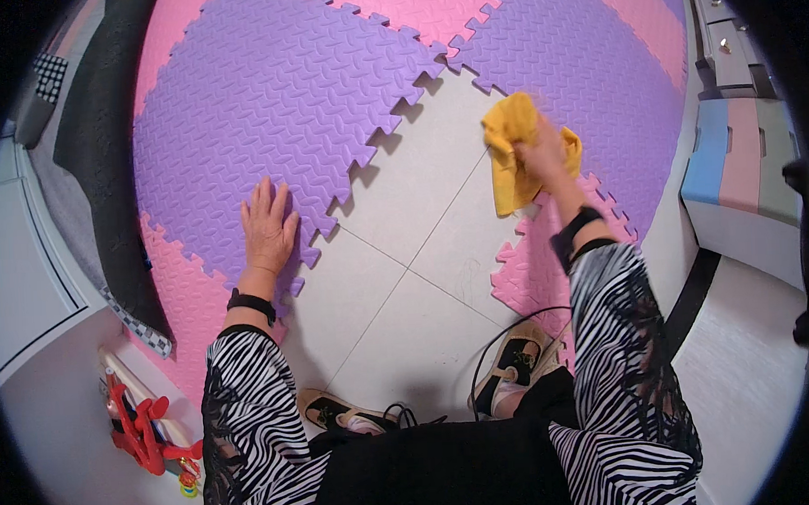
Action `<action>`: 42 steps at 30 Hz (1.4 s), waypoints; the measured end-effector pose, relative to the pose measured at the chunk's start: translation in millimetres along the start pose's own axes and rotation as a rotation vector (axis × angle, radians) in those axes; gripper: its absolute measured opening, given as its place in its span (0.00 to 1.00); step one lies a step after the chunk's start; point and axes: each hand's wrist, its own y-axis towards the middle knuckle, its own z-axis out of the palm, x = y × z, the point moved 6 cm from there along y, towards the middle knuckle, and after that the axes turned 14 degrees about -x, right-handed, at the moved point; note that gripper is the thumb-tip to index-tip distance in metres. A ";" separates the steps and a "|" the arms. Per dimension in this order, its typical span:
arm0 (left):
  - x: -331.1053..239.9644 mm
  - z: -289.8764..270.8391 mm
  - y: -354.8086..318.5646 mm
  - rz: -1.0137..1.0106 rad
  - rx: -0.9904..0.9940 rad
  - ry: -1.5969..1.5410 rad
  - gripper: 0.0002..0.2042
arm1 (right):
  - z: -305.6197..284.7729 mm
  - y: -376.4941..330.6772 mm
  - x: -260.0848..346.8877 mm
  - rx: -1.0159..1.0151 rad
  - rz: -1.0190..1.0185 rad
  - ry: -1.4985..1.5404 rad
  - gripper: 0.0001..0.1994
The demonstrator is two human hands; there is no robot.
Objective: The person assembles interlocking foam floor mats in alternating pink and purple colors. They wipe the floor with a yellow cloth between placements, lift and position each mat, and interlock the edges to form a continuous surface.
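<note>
My left hand (269, 229) lies flat, fingers spread, on a purple foam mat tile (253, 97) near its toothed edge. A crumpled yellow cloth (515, 180) is in the grip of my right hand (545, 152), which is slightly blurred. The cloth rests at the border between the pale tiled floor (403, 216) and another purple foam mat tile (586, 73) on the right. Part of the cloth hangs over the floor tiles. Below it lies a pink foam mat tile (536, 265), partly hidden by my right forearm.
A black cable (483, 348) loops by my right shoe (518, 360). On the left stand a white cabinet (26, 260) and a dark grey draped covering (117, 175), with a red toy (142, 435) below. A box with blue, pink and grey panels (739, 161) stands at right.
</note>
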 end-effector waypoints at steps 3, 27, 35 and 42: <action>0.9 20.2 -6.5 0.090 0.128 0.072 0.26 | 21.6 -105.9 66.9 -0.045 -0.411 -0.025 0.27; 18.1 15.3 -2.5 0.222 0.310 -0.189 0.29 | 29.0 7.2 126.6 0.155 -0.097 -0.087 0.34; 17.5 12.3 -0.5 0.236 0.231 -0.244 0.28 | 42.6 -210.6 168.7 0.228 -0.117 -0.135 0.39; 14.3 10.9 -1.9 0.289 0.149 -0.244 0.26 | 7.9 -410.3 177.3 0.413 0.106 -0.212 0.31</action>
